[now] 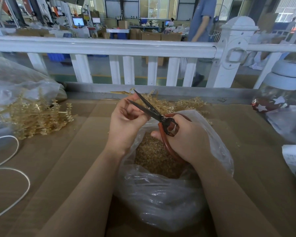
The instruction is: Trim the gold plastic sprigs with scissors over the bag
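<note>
Head view: right hand (184,135) grips scissors (154,115), blades wide open. Left hand (126,120) pinched shut on something small at blades (sprig bit hidden, cannot tell). Bag (161,194) right below, full of gold bits. Gold sprigs (32,117) piled on worktop (67,159), left. Step: about to snip. Next: close blades, let bit drop in bag.

One head-worn wide-angle view looks forward and down, close over the cardboard table (61,151); the white railing (109,47) crosses at twelve o'clock (bowed by the lens), with the factory floor far beyond.
</note>
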